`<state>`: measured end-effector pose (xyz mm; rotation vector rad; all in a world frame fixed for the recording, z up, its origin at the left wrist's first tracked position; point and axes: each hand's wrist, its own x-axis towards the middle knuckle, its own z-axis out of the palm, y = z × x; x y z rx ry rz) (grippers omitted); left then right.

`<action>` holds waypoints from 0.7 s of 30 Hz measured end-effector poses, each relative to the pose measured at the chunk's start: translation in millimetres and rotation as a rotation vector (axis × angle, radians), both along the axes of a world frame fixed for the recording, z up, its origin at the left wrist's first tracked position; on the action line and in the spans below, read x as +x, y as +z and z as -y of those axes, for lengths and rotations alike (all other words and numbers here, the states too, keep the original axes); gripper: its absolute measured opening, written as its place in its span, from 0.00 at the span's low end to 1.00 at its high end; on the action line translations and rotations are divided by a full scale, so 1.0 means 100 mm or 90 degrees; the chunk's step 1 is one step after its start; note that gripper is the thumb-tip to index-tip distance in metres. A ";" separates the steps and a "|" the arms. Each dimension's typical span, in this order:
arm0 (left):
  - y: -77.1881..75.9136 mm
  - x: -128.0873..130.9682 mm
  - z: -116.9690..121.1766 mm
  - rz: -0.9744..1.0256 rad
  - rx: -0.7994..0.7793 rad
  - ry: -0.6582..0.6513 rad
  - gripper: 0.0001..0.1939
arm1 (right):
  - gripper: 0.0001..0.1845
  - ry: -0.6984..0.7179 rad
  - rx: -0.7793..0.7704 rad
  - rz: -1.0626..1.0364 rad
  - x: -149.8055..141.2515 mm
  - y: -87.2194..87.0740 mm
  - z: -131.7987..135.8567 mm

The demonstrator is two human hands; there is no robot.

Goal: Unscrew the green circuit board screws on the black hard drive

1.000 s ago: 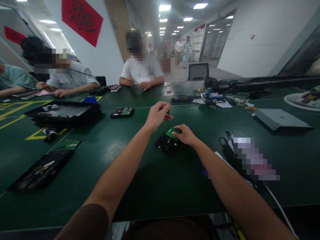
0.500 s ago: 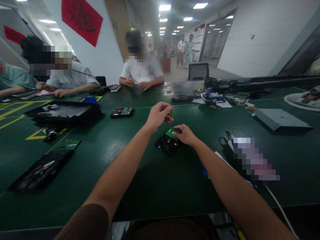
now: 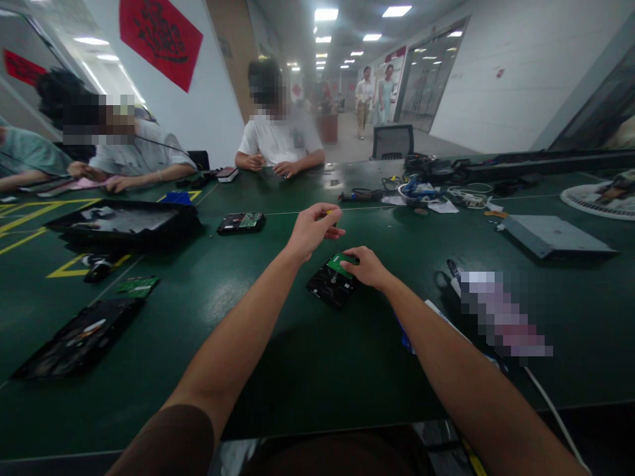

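Observation:
A black hard drive (image 3: 331, 285) with a green circuit board (image 3: 339, 263) lies on the green tabletop in front of me. My right hand (image 3: 366, 266) grips its right far edge, thumb on the board and fingers round the side. Above the drive, my left hand (image 3: 317, 228) is closed round a small screwdriver (image 3: 329, 212). Only a bit of its yellow handle shows between the fingers. The thin shaft points down toward the board; whether the tip touches a screw is too small to tell.
A second hard drive (image 3: 241, 223) lies beyond my left arm. At left are a black tray (image 3: 124, 221), a loose green board (image 3: 137, 285) and a black casing (image 3: 79, 337). Cables (image 3: 421, 190) and a grey metal box (image 3: 558, 236) lie right. A person (image 3: 280, 142) sits opposite.
My left fingers have shifted slightly round the screwdriver handle, and less of its yellow shows below them. The right hand and the hard drive stay in place. Two people walking behind have moved right.

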<state>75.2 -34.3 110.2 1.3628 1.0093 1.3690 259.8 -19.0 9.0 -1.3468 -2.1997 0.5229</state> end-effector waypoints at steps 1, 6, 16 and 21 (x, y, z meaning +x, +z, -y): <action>-0.01 -0.01 0.00 -0.016 0.009 0.008 0.09 | 0.18 -0.002 -0.005 -0.002 0.00 0.01 0.01; 0.00 -0.02 0.00 -0.034 -0.006 0.012 0.08 | 0.15 -0.005 -0.035 -0.019 0.00 0.05 0.03; 0.06 -0.04 0.03 0.070 -0.116 -0.053 0.05 | 0.15 0.008 -0.020 -0.005 0.00 0.05 0.02; 0.06 -0.07 0.01 0.085 -0.138 -0.093 0.06 | 0.16 -0.011 -0.024 -0.018 -0.01 0.06 0.04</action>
